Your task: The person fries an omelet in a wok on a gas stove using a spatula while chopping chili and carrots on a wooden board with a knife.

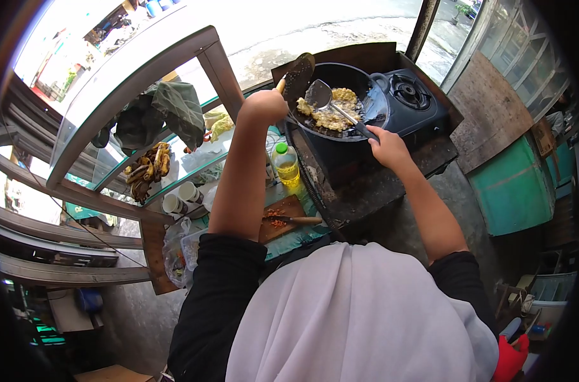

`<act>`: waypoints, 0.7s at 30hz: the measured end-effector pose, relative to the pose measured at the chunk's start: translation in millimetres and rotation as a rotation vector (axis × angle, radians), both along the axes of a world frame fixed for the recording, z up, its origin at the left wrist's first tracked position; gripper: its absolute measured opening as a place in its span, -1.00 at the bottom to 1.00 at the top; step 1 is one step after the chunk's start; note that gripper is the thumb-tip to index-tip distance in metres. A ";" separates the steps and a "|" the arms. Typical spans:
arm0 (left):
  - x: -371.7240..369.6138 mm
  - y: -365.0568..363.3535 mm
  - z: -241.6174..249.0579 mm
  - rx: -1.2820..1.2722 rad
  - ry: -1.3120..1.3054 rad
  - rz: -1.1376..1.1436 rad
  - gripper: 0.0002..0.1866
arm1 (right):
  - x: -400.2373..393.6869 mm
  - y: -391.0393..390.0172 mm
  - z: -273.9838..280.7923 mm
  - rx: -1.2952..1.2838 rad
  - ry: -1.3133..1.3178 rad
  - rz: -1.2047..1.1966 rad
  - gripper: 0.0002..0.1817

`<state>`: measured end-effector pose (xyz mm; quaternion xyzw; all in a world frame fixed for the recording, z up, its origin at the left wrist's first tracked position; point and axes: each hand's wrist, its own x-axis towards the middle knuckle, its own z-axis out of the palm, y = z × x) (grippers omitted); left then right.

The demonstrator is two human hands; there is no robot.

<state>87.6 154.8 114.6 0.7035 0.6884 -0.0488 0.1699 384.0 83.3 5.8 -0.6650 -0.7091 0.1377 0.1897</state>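
A black wok (340, 71) sits on the stove, with golden fritters (332, 121) frying in the oil at its bottom. My right hand (390, 151) is closed round the black handle of a metal spatula (319, 94), whose blade reaches over the fritters. At the wok's left rim, my left hand (262, 107) grips the light handle of a skimmer (297, 74). The perforated head of that skimmer is raised above the wok's left edge. Most fingers of my left hand are hidden behind its back.
Right of the wok is a bare burner (409, 92). An oil bottle (286, 167) with a green cap stands left of the stove. A knife (296, 219) lies on a cutting board (276, 234) with chopped orange bits. Bananas (150, 167) and cups (181, 198) are by the glass case.
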 end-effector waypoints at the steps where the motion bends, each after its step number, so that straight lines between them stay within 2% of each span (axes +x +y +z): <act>1: -1.6 -3.6 3.0 0.012 0.002 -0.007 -0.63 | -1.2 -3.3 2.2 0.006 -0.067 -0.001 -0.58; 5: -5.8 -16.3 6.4 0.049 -0.006 -0.007 -0.55 | -0.3 -12.7 10.7 0.006 -0.299 0.000 -0.58; 9: -14.0 -24.6 2.5 0.059 -0.086 0.007 -0.39 | 12.0 -12.1 15.2 0.062 -0.320 -0.006 -0.60; 14: -16.9 -31.8 -0.7 0.053 -0.088 0.053 -0.47 | 14.6 -3.6 16.7 0.119 -0.332 -0.068 -0.60; 21: 0.3 -2.4 -26.2 0.005 -0.004 0.003 -0.48 | 7.7 19.9 13.4 0.077 -0.404 0.021 -0.55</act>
